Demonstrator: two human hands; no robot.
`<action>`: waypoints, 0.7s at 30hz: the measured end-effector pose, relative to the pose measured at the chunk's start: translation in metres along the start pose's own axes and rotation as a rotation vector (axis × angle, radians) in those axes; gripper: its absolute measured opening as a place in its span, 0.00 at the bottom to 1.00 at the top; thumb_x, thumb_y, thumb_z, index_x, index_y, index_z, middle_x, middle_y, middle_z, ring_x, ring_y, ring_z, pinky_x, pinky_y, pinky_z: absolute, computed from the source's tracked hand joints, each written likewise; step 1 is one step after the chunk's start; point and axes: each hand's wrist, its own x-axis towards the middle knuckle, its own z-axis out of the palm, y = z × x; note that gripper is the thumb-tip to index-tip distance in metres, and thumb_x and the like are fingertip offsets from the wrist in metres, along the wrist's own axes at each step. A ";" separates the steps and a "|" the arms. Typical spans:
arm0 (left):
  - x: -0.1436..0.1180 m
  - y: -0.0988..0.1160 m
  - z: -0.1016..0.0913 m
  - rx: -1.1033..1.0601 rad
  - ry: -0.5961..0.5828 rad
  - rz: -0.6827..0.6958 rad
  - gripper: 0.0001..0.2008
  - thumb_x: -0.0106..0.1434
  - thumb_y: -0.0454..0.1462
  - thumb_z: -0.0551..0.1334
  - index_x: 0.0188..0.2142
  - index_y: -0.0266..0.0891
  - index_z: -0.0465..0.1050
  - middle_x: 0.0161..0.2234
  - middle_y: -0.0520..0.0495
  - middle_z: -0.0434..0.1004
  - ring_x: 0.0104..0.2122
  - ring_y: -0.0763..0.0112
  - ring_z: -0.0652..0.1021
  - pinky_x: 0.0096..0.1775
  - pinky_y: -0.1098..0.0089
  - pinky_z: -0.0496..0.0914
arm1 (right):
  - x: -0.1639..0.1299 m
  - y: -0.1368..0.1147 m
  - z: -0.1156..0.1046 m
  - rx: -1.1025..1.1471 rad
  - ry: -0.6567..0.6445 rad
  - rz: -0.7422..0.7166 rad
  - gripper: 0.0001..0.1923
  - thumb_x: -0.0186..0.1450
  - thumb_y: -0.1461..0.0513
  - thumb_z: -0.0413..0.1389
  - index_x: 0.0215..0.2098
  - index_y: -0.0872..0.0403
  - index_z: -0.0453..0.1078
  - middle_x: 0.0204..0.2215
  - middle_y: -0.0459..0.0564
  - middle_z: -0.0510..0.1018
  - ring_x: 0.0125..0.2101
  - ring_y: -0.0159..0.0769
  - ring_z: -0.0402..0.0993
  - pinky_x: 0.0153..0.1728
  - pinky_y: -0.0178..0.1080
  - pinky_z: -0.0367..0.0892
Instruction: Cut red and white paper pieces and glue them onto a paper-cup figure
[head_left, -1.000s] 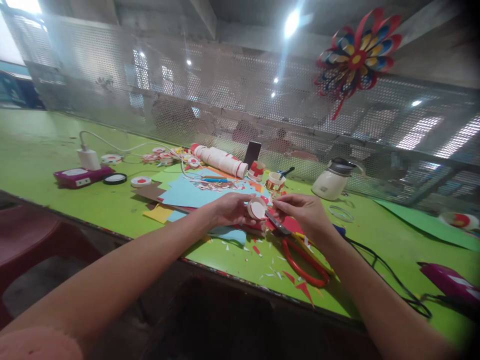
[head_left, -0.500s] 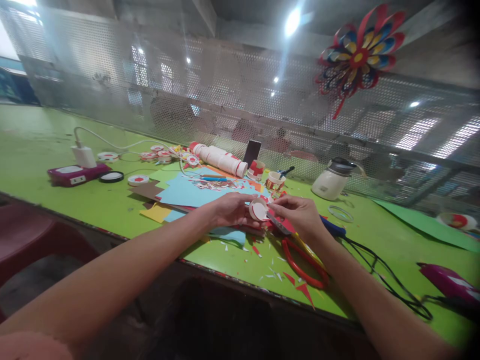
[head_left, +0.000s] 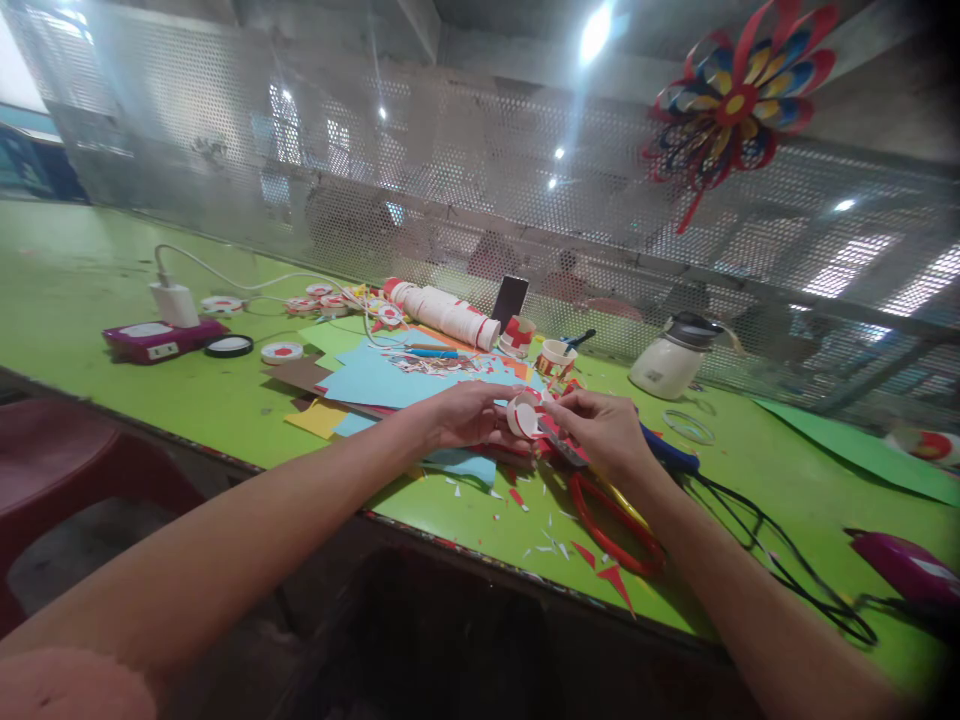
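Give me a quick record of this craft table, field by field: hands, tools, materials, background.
left hand: holds small paper cup
right hand: pinches the cup's rim
tools: red-handled scissors lying under right wrist
materials: coloured paper sheets, stack of cups, paper scraps
surface: green table
background: paper pinwheel on mesh wall, white kettle

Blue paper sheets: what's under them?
Under the blue paper sheets, a brown sheet and a yellow sheet stick out at the left edge, lying on the green table. How far they run underneath is covered.
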 end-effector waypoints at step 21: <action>0.001 -0.001 -0.001 0.019 -0.018 -0.013 0.10 0.60 0.37 0.58 0.35 0.29 0.71 0.26 0.40 0.76 0.26 0.69 0.76 0.38 0.66 0.71 | -0.002 0.005 0.006 -0.188 0.043 -0.143 0.12 0.58 0.57 0.55 0.20 0.55 0.69 0.17 0.47 0.73 0.19 0.31 0.65 0.21 0.34 0.60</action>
